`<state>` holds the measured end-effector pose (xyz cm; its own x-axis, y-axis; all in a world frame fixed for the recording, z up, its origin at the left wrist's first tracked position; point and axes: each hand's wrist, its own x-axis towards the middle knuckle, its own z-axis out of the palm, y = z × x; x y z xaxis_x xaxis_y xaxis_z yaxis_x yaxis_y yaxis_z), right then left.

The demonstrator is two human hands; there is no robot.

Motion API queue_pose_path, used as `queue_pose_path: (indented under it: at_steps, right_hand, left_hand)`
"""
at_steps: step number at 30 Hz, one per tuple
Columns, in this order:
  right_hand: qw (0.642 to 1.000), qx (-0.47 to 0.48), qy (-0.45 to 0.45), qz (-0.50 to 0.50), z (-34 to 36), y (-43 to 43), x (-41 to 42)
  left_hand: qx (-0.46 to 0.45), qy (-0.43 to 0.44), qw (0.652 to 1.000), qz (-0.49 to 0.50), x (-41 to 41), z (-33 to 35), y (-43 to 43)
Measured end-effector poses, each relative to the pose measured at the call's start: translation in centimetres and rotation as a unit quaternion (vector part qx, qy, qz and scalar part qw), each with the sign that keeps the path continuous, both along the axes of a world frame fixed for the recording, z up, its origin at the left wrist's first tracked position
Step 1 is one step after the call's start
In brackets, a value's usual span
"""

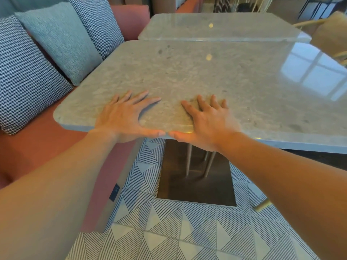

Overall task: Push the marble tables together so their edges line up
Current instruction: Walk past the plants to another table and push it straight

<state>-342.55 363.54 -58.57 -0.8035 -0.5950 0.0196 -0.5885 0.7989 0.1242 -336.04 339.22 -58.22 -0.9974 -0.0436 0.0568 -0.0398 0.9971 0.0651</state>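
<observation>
The near grey marble table [216,76] fills the middle of the view. Its far edge meets the near edge of a second marble table [221,25] behind it, which sits offset a little to the right. My left hand [122,117] lies flat on the near table's front edge, fingers spread on top and thumb along the rim. My right hand [204,121] lies beside it the same way, and the two thumbs nearly touch at the edge.
A pink bench sofa [47,143] with several grey and houndstooth cushions [56,38] runs along the left. The near table's dark metal base [195,177] stands on a patterned tile floor [169,231]. A tan chair [332,30] sits at the far right.
</observation>
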Motion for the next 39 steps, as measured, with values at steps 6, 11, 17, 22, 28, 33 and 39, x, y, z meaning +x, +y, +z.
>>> queue_pose_path:
  at_steps: [6, 11, 17, 22, 28, 33, 39]
  right_hand:
    - [1.000, -0.007, 0.001, -0.005, 0.0, -0.8, 0.0]
    - [1.000, 0.003, 0.004, -0.008, -0.1, -0.7, -0.1]
    - [1.000, -0.006, -0.018, -0.005, 0.2, -0.4, 0.4]
    - [0.997, -0.052, -0.054, -0.004, 0.4, 5.6, 0.3]
    - [0.993, -0.039, -0.039, -0.106, 0.7, 27.0, -0.1]
    - [0.991, -0.071, -0.039, -0.110, 0.8, 34.8, -2.9]
    - [0.996, -0.036, -0.013, -0.086, 0.2, 36.6, -6.4]
  left_hand:
    - [0.012, 0.002, 1.000, -0.006, -0.2, 0.2, -0.7]
    - [0.007, 0.009, 1.000, -0.008, -0.2, -0.1, -0.9]
    - [0.007, -0.026, 1.000, 0.004, 0.2, 0.3, -0.5]
    - [0.045, -0.032, 0.998, -0.038, -0.2, 0.5, 7.3]
    - [0.054, -0.038, 0.989, -0.133, -4.2, 0.2, 25.4]
    - [0.036, -0.048, 0.993, -0.101, -7.1, 0.2, 35.7]
    - [-0.011, 0.006, 0.997, -0.081, -8.7, -0.8, 37.1]
